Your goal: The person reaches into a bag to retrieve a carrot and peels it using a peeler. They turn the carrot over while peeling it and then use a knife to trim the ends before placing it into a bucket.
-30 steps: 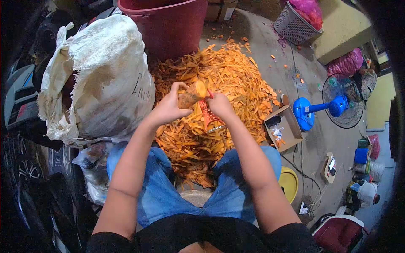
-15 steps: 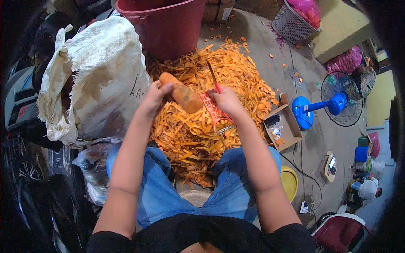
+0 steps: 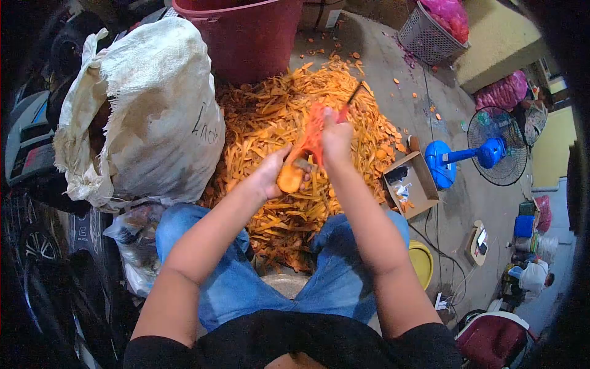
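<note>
Between my knees lies a big heap of orange peelings point(image 3: 258, 212). My left hand point(image 3: 273, 172) is wrapped round a carrot point(image 3: 290, 178), whose cut orange end faces me. My right hand point(image 3: 338, 138) grips a red peeler point(image 3: 314, 132), blurred by motion, together with a knife point(image 3: 353, 95) whose dark blade points up and to the right. The peeler's lower end is at the carrot; whether its blade touches the skin is too blurred to tell.
A white woven sack point(image 3: 157, 111) stands at the left and a red tub point(image 3: 249, 43) behind the heap. To the right are a cardboard box point(image 3: 421, 184), a blue fan point(image 3: 470, 154) and a yellow lid-like object point(image 3: 421, 264). A person point(image 3: 533, 277) is far right.
The carrot has been turned and brought down to the right, its cut end now towards me. My right hand has moved slightly up, with the peeler swung over the carrot.
</note>
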### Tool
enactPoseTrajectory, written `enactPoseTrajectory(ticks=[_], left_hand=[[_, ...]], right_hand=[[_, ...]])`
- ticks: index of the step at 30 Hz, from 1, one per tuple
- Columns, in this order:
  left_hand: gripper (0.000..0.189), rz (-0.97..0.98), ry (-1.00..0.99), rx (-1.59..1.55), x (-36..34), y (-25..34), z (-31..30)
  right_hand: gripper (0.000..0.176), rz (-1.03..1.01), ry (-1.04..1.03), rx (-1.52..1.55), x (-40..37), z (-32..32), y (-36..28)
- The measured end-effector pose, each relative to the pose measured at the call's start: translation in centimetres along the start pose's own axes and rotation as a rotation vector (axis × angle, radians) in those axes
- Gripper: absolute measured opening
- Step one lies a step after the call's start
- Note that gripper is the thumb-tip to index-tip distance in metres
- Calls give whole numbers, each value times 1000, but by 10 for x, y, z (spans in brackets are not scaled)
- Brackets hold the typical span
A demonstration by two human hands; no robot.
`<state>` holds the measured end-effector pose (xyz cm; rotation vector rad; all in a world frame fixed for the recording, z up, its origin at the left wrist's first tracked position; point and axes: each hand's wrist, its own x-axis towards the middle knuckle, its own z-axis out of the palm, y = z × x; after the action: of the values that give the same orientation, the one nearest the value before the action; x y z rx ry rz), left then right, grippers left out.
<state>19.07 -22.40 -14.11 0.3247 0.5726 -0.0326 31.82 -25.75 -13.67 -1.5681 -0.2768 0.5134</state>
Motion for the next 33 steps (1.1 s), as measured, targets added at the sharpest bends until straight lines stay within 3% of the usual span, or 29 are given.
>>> enactPoseTrajectory(ticks=[1, 3, 5, 7, 9, 10, 12, 15, 17, 21, 23, 25, 26, 28, 29, 31, 33], left_hand=[[41, 0, -2, 0, -2, 0, 3], [39, 78, 49, 69, -6, -1, 5], [38, 39, 87, 124, -12, 0, 10], [37, 0, 123, 184, -20, -3, 17], [37, -72, 108, 276, -30, -12, 25], [38, -122, -5, 220, -37, -8, 25], [38, -86, 55, 171, -31, -2, 18], [37, -7, 100, 112, -19, 1, 6], [36, 86, 115, 159, -19, 0, 11], [36, 103, 164, 181, -23, 4, 14], [35, 26, 106, 274, -24, 4, 16], [35, -76, 96, 269, -36, -8, 21], [36, -90, 17, 248, -41, -11, 24], [37, -69, -64, 146, -42, -6, 25], [37, -67, -68, 142, -38, -3, 22], [39, 34, 66, 131, -26, 0, 10], [38, 35, 33, 97, -19, 1, 7]], right_hand=[[27, -1, 1, -1, -10, 3, -5], [27, -254, -41, -278, -24, 7, -14], [26, -232, -33, -318, -7, 0, -3], [25, -347, 229, -170, 49, -18, 35], [24, -101, 402, -317, 69, -48, 20], [24, -98, 407, -317, 57, -44, 4], [24, -86, 305, 86, 32, -31, -21], [24, -85, 170, 0, -6, -1, -18], [23, -389, -23, -353, -38, 10, -28], [23, -339, 15, -363, -18, 10, -15], [28, -456, 172, -386, -1, 3, -12], [29, -200, 109, 289, 41, -31, -11], [29, -199, 118, 296, 49, -41, -9], [27, -46, 475, -203, 51, -51, -19], [27, -51, 474, -208, 47, -49, -18], [21, -58, 223, 67, 5, -19, -36], [20, -314, 96, -28, -23, 2, -30]])
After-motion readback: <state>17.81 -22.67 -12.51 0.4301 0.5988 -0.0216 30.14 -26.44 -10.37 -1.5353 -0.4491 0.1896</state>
